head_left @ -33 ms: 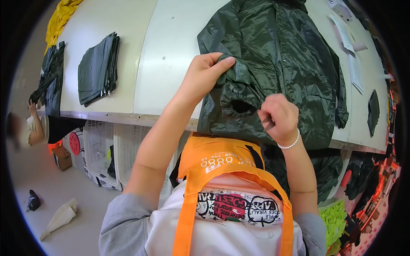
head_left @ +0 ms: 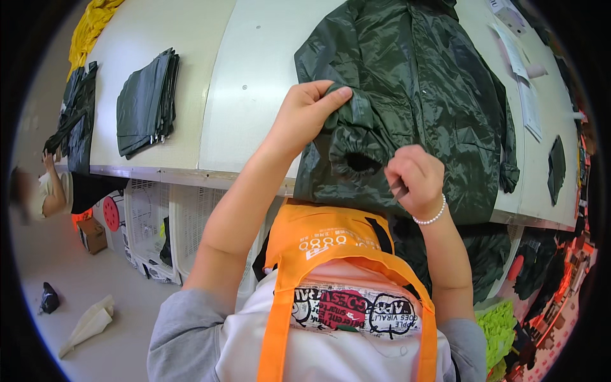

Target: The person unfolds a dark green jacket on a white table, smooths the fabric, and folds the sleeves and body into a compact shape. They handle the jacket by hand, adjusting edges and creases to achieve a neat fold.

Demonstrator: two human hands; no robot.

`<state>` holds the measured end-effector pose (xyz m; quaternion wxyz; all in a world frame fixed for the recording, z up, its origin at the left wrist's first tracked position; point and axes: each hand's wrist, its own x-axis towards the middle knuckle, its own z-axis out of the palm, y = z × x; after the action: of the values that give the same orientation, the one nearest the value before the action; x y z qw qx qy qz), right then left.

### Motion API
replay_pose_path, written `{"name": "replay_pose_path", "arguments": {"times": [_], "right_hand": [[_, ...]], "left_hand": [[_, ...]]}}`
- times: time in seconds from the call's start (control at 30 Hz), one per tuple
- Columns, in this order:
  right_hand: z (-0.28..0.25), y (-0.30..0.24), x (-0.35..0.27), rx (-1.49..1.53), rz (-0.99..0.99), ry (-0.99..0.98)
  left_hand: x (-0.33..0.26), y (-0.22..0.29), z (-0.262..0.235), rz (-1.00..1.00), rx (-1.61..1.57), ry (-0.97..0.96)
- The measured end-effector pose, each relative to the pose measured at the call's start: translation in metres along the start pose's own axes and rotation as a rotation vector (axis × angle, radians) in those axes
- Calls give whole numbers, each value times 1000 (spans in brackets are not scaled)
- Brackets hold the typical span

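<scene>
A shiny dark green rain jacket (head_left: 439, 102) lies spread over the white table, its front facing up. My left hand (head_left: 310, 113) grips one of its sleeves with the thumb on top, a little above the cuff. The gathered elastic cuff (head_left: 349, 141) faces me, and its dark round opening shows. Just right of that cuff is my right hand (head_left: 417, 181), a beaded bracelet at its wrist. Its fingers are curled and pressed together; whether a thread or anything else small is between them cannot be made out.
On the white table (head_left: 245, 57), a stack of folded dark green pieces (head_left: 147, 102) lies to the left. Yellow fabric (head_left: 92, 28) hangs farther left, near another person (head_left: 54, 191). White baskets (head_left: 149, 223) stand under the table edge. Papers (head_left: 509, 51) lie at right.
My right hand's fingertips have come slightly away from the cuff, whose opening now looks rounder. My left hand keeps its hold on the sleeve, nearly unmoved.
</scene>
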<state>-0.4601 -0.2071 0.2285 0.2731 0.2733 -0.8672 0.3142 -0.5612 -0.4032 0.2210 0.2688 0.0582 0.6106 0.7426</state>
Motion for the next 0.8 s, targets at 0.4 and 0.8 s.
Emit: {"name": "replay_pose_path", "arguments": {"times": [0.4, 0.8], "right_hand": [[7, 31, -14, 1285, 1041, -415], [-19, 9, 26, 881, 808, -252]], "left_hand": [[-17, 3, -6, -7, -131, -299], [-53, 29, -1, 8, 121, -229]]}}
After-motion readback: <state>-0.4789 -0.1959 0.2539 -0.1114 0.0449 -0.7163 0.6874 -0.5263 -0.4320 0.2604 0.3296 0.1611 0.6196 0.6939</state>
